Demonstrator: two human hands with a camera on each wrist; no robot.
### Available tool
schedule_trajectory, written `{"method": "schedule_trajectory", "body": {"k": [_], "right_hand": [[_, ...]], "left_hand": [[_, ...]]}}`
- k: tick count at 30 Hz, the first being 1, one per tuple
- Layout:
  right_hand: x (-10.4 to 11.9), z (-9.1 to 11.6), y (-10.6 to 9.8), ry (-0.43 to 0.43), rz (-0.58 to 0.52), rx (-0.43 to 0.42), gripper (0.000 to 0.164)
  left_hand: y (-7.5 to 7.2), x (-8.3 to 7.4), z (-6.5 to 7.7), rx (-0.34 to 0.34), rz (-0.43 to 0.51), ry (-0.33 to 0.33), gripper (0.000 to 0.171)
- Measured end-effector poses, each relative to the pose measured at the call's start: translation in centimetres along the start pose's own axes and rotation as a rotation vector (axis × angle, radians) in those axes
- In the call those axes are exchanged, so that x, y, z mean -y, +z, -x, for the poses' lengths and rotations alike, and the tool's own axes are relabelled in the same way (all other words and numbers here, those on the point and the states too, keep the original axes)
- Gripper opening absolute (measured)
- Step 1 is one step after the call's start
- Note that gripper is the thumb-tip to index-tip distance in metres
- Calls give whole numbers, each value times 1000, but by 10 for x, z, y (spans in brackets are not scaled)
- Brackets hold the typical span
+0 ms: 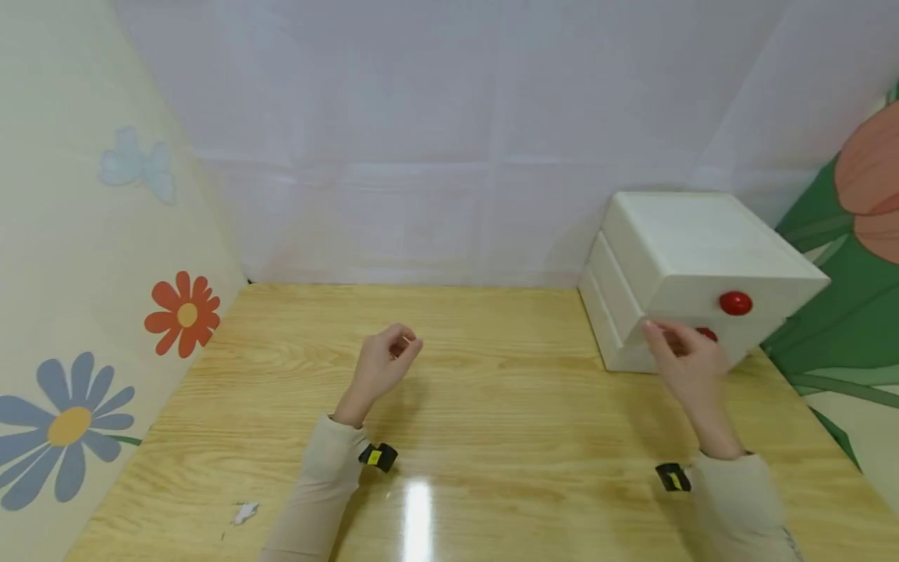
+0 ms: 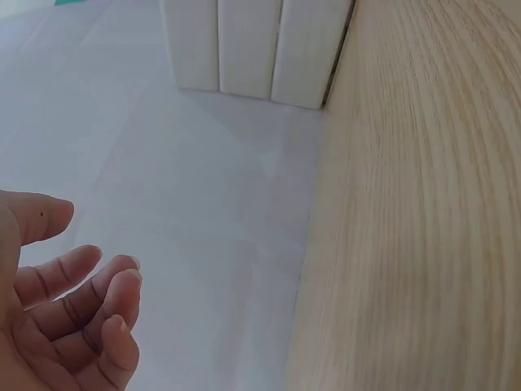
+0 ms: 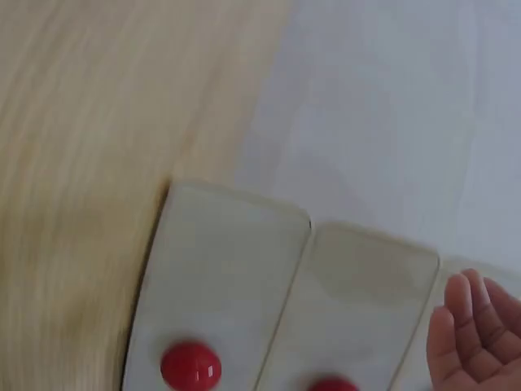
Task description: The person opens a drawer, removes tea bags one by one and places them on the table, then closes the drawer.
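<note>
- White drawer unit (image 1: 730,234), three drawers high, stands on the wooden table (image 1: 492,406) at 3 o'clock in the head view.
- Its red top knob (image 1: 735,303) lies toward 1 or 2 o'clock from the right hand; the middle knob (image 1: 706,334) is partly covered by that hand. The right wrist view shows the bottom knob (image 3: 191,366) near 7 o'clock.
- The right hand (image 1: 691,359), between 3 and 4 o'clock, hangs before the drawer fronts, fingers gently bent, thumb apart, grasping nothing. Whether it touches the front I cannot tell.
- The left hand (image 1: 382,363), between 7 and 8 o'clock, hovers above the table with fingers loosely curved and nothing in them, well apart from the unit.
- My judgement of the step: positioning at the drawers, with no knob gripped and all three drawers apparently closed.
- A grip on a knob would call for the right hand to line up with one, bring thumb and fingertips around it, then draw straight outward; the left seems unneeded.
</note>
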State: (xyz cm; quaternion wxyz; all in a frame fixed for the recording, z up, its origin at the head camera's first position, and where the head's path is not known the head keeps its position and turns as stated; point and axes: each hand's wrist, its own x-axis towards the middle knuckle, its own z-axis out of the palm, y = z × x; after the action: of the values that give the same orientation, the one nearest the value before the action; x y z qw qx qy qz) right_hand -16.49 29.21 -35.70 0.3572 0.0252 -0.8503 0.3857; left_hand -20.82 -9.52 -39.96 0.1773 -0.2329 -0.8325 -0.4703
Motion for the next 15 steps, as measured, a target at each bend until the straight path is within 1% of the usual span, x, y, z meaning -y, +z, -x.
{"method": "schedule_trajectory", "body": {"k": [2, 4, 5, 8, 9, 11, 13, 15], "right_hand": [[-4, -6, -13, 61, 7, -61, 21], [-7, -10, -25, 138, 54, -115, 23], [-9, -13, -31, 166, 71, -151, 19], [-14, -22, -46, 262, 59, -263, 4], [-17, -25, -50, 290, 63, -300, 3], [-21, -31, -57, 340, 67, -357, 11], [-27, -36, -63, 393, 80, -382, 13], [-33, -40, -67, 431, 117, -386, 26]], "left_hand": [[0, 0, 0, 6, 5, 7, 7], [0, 0, 0, 11, 6, 18, 7], [1, 1, 0, 13, 7, 26, 7], [1, 0, 0, 14, 6, 45, 6], [1, -1, 0, 15, 8, 50, 6], [1, -1, 0, 21, 12, 53, 6], [2, -1, 0, 28, 18, 50, 7], [2, -1, 0, 34, 20, 49, 7]]}}
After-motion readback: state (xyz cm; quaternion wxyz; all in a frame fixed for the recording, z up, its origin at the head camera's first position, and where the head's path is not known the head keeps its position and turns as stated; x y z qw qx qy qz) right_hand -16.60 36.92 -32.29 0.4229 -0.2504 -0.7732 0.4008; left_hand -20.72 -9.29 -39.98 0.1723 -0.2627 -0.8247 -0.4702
